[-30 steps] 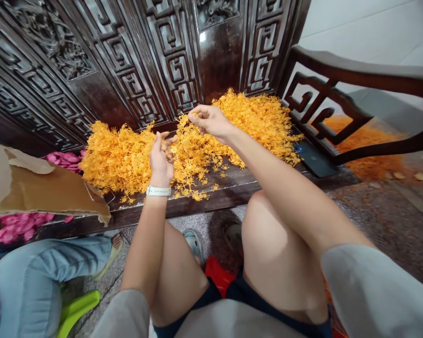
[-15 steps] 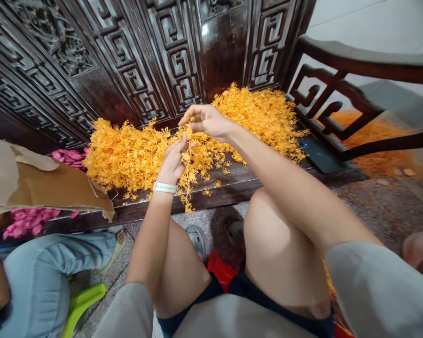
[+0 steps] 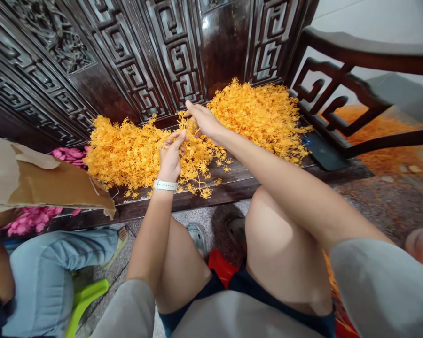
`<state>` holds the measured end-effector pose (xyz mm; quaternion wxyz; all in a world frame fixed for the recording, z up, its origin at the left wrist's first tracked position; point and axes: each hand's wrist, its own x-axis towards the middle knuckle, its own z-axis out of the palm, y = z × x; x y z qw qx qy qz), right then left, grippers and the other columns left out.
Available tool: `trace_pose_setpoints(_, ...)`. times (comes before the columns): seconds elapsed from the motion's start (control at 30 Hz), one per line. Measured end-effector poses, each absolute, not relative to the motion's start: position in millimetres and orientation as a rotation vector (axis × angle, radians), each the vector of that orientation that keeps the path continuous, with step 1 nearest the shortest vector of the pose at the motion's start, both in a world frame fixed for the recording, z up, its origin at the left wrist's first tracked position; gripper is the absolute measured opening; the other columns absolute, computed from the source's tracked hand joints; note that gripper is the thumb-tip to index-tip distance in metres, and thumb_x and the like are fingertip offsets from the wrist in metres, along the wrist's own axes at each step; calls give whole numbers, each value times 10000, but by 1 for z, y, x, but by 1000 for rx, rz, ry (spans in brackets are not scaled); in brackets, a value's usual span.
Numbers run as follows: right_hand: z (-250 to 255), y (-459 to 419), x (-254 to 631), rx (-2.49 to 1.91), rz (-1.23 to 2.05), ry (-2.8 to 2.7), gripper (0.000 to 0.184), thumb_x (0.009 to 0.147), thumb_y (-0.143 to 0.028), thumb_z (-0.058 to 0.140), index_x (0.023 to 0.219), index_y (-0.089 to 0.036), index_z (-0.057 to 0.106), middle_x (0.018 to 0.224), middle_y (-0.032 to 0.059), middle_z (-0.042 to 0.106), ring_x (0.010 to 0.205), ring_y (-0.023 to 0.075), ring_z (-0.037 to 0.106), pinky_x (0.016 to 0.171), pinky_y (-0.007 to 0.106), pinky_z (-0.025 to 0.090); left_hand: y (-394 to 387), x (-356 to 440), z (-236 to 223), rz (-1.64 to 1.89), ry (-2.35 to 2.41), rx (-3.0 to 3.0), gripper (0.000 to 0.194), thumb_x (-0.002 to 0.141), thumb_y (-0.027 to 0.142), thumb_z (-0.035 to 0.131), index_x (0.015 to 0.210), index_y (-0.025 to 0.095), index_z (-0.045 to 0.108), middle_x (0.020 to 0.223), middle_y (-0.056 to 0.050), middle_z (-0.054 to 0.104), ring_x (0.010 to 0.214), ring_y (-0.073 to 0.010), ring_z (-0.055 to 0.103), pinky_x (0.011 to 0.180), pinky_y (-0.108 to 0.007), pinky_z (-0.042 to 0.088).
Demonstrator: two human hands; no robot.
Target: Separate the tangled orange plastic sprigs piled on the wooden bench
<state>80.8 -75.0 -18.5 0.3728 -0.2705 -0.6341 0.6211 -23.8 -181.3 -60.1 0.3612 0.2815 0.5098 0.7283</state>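
Observation:
My left hand (image 3: 170,158), with a white band at the wrist, pinches a yellow-orange artificial flower sprig (image 3: 200,174) between thumb and forefinger. Thin branches of the sprig hang below and to the right of that hand. Just above and to the right, my right hand (image 3: 205,123) has its fingers closed around the upper part of the sprig; its fingertips are partly hidden. Behind both hands lies a pile of similar yellow sprigs (image 3: 123,157) on the dark wooden bench (image 3: 246,180). A second pile of yellow sprigs (image 3: 257,117) spreads to the right.
A carved wooden backrest (image 3: 127,61) rises behind the piles. At right are a bench armrest (image 3: 366,51) and a dark phone (image 3: 326,152). A torn cardboard box (image 3: 56,183) stands at left near pink petals (image 3: 35,219). Another person's jeans-clad leg (image 3: 38,277) is beside a green stool (image 3: 86,298).
The sprig's hanging end has swung up and to the right. My right hand has turned, its fingers now lower around the sprig. My left hand stays almost in place.

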Motion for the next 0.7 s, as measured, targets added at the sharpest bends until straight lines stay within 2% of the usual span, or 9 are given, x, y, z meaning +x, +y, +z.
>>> trace_pose_setpoints(0.17,-24,-80,69,-657,1184,-1798,606,1000,-777,463,758,-222,446,735,6,443,743,161,463,710,300,463,-183,-16,-58,1818,1311,819,118,786,213,885,743,206,776,834,-32,738,701,-117,593,639,-262,408)
trace_pose_setpoints(0.23,-21,-80,70,-625,1108,-1858,620,1012,-771,440,723,-223,408,720,3,433,727,154,434,702,300,424,-185,-14,-55,1819,1262,774,123,791,226,888,760,212,769,861,-22,742,732,-121,603,682,-263,433)
trace_pose_setpoints(0.37,-16,-83,76,-589,1054,-2011,617,1020,-753,459,711,-224,384,713,-2,434,722,149,407,685,300,364,-187,-12,-51,1849,1151,734,171,842,353,888,850,226,773,896,-27,748,807,-138,640,744,-270,488)
trace_pose_setpoints(0.57,-22,-82,78,-620,963,-2089,543,1056,-622,522,704,-232,381,702,-7,407,721,162,387,708,317,369,-182,-13,-58,1895,1133,744,173,805,173,902,809,212,733,936,-24,748,1040,-169,694,973,-308,539)
trace_pose_setpoints(0.7,-28,-75,72,-605,1052,-2016,494,1063,-541,554,720,-240,367,704,-14,384,732,160,418,711,310,431,-181,-14,-58,1868,1138,730,162,853,199,872,825,220,714,923,-22,732,1012,-168,690,924,-297,537)
